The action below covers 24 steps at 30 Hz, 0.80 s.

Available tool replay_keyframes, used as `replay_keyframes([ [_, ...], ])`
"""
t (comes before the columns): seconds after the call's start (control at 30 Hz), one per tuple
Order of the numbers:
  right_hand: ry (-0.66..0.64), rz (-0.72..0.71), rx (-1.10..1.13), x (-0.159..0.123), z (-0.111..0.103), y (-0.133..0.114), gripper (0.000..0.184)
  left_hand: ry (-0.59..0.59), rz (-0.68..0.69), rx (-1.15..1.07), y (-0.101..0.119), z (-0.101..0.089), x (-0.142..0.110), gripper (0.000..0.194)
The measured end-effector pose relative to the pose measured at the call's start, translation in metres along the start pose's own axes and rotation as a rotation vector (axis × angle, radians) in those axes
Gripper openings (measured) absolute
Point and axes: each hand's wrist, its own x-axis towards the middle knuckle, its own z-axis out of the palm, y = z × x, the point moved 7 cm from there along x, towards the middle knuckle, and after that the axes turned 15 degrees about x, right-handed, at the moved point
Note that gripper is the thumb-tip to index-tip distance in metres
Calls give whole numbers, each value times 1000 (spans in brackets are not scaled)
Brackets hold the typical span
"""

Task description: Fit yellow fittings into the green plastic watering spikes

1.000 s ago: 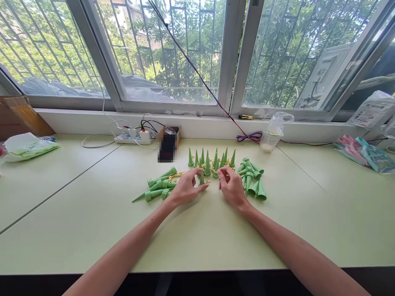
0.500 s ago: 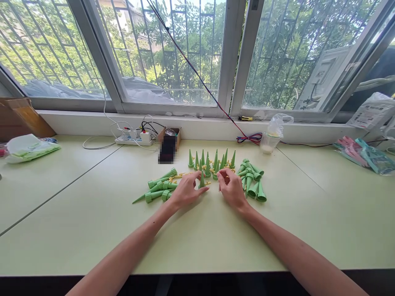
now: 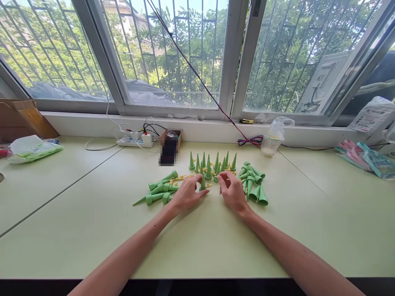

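Observation:
My left hand curls its thumb and fingers round the base of an upright green watering spike with a small yellow valve on its side. To its right, my right hand is closed in a pinch; whatever lies between its fingertips is too small to make out. Behind both hands stands a group of upright green spikes with yellow valves among them. Green spikes with ribbed collars lie left of my left hand, some yellow valves beside them. More green cones lie heaped beyond my right hand.
A power strip and a small cardboard box sit near the window ledge. Further right are coiled wires and a plastic cup with a bag. Packaged items lie at the far right, a wipes pack at the far left.
The whole view has shifted slightly downward in the frame. Both hands keep nearly the same pose, the left round the spike and the right pinched.

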Motion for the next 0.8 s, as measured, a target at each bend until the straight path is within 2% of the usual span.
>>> replay_keyframes([
  [0.23, -28, 10, -7, -1, 3, -1, 21, 28, 9, -38, 1, 0, 0, 13],
  [0.47, -87, 30, 8, -3, 9, -6, 22, 56, -19, -143, -5, 2, 2, 13],
  [0.8, -136, 39, 30, -5, 14, -7, 22, 15, -144, -496, -13, 1, 6, 25],
])
